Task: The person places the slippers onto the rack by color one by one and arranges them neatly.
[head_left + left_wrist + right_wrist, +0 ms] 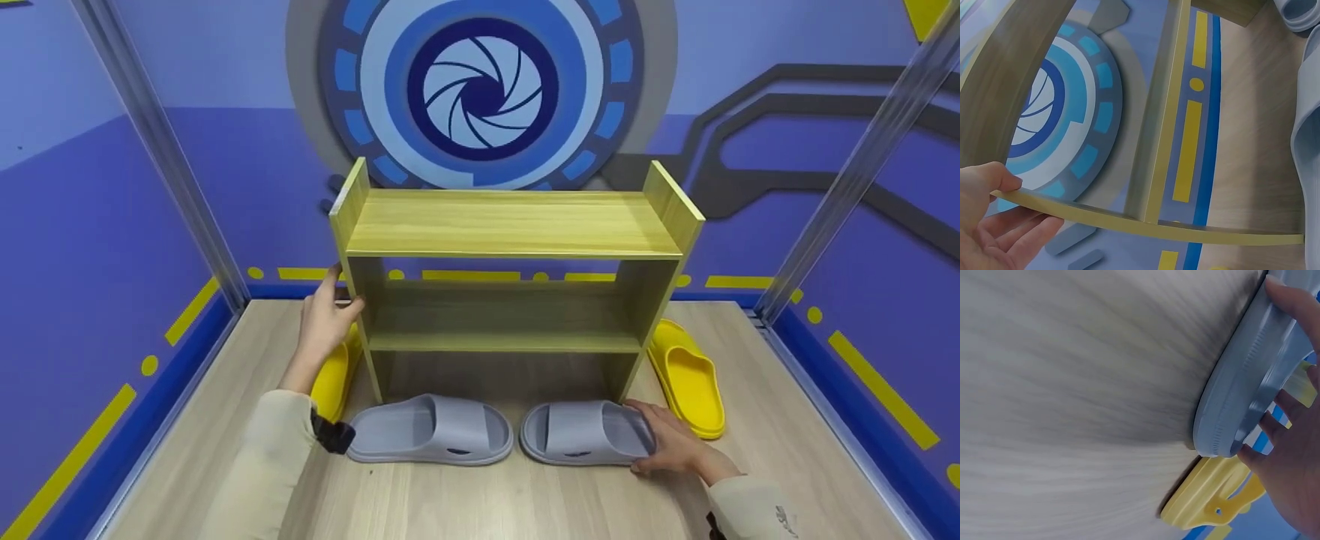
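Note:
A wooden shelf rack with two boards stands in the middle in the head view. My left hand grips the edge of its left side panel, thumb on one face and fingers on the other, as the left wrist view shows. On the floor before the rack lie a left grey slipper and a right grey slipper, toe ends facing each other. My right hand holds the right one by its heel end, thumb on the near side and fingers along the far side.
A yellow slipper lies right of the rack. Another yellow slipper lies at its left, partly hidden behind my left forearm. Blue printed walls and metal corner posts enclose the wooden floor.

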Demonstrator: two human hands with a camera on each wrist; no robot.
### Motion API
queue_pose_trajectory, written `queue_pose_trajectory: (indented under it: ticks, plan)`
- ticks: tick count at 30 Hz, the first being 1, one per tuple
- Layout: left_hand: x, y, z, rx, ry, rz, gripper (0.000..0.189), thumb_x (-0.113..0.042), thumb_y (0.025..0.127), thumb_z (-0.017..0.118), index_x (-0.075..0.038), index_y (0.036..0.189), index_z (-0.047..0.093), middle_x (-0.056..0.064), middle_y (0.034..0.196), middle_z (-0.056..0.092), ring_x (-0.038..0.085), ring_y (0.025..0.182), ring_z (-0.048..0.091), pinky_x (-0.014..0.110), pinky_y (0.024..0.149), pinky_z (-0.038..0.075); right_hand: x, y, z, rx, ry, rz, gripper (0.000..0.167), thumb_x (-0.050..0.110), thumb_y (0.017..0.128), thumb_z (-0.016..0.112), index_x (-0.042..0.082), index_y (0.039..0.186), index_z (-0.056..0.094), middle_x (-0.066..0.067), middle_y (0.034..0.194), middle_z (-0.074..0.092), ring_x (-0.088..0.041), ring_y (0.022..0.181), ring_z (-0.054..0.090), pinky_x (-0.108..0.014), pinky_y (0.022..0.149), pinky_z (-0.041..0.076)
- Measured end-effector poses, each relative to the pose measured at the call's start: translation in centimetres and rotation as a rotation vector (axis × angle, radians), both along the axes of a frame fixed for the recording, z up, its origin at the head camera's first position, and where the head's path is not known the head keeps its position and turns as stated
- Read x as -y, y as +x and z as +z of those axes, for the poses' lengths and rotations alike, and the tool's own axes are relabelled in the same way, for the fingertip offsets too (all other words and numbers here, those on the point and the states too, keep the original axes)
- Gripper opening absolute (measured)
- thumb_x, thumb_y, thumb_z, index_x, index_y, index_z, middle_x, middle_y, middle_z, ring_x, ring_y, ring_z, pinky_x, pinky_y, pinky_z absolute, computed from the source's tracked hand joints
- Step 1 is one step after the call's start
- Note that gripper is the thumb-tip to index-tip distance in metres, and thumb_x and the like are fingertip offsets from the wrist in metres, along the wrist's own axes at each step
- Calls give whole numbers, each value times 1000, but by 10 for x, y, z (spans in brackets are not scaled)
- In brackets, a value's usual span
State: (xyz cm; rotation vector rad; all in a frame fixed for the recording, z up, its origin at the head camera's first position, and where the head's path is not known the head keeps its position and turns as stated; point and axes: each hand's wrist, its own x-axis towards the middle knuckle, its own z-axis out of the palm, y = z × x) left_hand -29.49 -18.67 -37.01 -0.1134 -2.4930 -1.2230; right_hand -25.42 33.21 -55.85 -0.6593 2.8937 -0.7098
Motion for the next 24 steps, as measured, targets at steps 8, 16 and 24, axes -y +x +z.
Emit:
queue_pose_trajectory:
  ticks: [8,16,24]
  plan:
    - [0,1,3,15,27,-19,60,-9,82,57,-2,135,30,23,101,59,31,85,60,38,67,49,1,2,2,59,28,-62,102,46,50,80,15,135,32,-16,126,39,-39,115,33,-59,89,24]
    - [0,0,2,13,24,-22,60,-8,82,58,-3,135,31,24,101,59,31,85,60,38,68,49,2,8,3,44,35,-57,100,51,53,77,16,135,31,-14,122,42,-33,109,39,-57,85,30]
    - [1,0,0,12,19,-23,60,-8,82,58,-5,135,31,24,101,59,31,86,60,39,69,49,2,10,4,-45,-9,-14,97,51,55,76,12,133,34,-9,120,45,-28,107,40,-53,84,32]
